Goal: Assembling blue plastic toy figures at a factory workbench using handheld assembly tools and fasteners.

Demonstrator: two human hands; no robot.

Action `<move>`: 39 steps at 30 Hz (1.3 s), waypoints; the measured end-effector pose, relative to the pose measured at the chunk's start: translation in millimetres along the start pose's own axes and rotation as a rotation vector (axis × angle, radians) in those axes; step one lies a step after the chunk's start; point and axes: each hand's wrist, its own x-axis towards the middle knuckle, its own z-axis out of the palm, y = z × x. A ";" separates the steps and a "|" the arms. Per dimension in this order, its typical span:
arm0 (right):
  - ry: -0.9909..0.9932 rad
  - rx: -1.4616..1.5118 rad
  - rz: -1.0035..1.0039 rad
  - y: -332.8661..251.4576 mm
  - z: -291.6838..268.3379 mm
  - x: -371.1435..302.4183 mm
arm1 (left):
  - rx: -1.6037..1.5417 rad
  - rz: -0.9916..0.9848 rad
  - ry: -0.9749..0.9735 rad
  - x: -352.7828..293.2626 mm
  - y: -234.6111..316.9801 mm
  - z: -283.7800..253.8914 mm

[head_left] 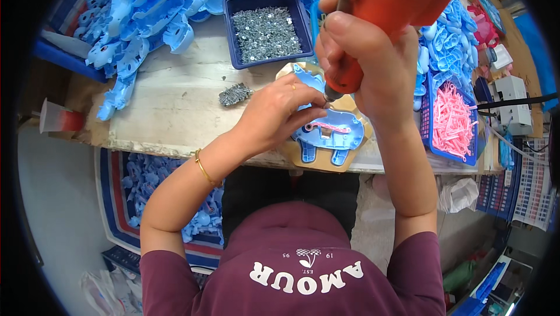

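My right hand [373,62] is wrapped round an orange-red electric screwdriver [396,1], its nose pointing down. Close by the tip, the fingers of my left hand [277,112] are pinched together; whatever is between them is too small to make out. Below both hands lies a light blue plastic toy shell [338,144], seated in a tan holder [363,154] at the table's near edge. A pink strip [335,127] lies across the shell's inside. Behind my left hand another blue shell part [308,80] shows, partly covered by the fingers.
A dark blue tray [233,53] of small screws stands behind, with a loose screw heap [235,94] left of my hand. Blue shells [140,18] pile up far left, more blue parts [449,42] at right. A blue basket [429,123] holds pink pieces; a cup [61,118] stands far left.
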 end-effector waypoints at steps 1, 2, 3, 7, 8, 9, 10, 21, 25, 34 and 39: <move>0.024 0.046 -0.017 1.3 1.3 -1.6 | -0.035 -0.039 -0.026 -2.0 2.0 0.5; 0.027 0.045 -0.017 2.1 0.0 -3.2 | -0.071 -0.078 -0.052 -3.5 3.6 1.4; 0.022 0.029 -0.036 2.3 -1.0 -4.1 | -0.072 -0.075 -0.053 -4.2 4.2 2.7; -0.014 -0.080 -0.022 -11.3 -4.1 -9.6 | -0.102 -0.008 -0.032 -7.6 7.0 10.2; -0.011 -0.081 -0.021 -12.1 -5.1 -10.3 | -0.067 0.019 -0.031 -8.5 8.8 11.6; -0.034 -0.038 0.023 -11.3 -6.5 -10.7 | -0.070 0.018 -0.034 -9.8 9.6 13.1; -0.057 0.004 0.067 -10.6 -7.8 -11.4 | -0.063 0.011 -0.065 -11.1 10.6 14.4; 0.123 -0.243 0.140 -6.5 -45.7 -52.3 | 0.179 0.174 -0.134 -18.0 21.0 28.0; 0.139 -0.220 0.103 3.7 -47.0 -53.7 | 0.244 0.185 -0.128 -19.2 22.2 34.2; 0.194 -0.170 0.008 15.0 -44.7 -61.5 | 0.260 0.170 -0.130 -19.9 19.0 42.0; 0.267 -0.266 -0.016 20.3 -41.7 -63.1 | 0.293 0.155 -0.136 -20.9 21.0 41.4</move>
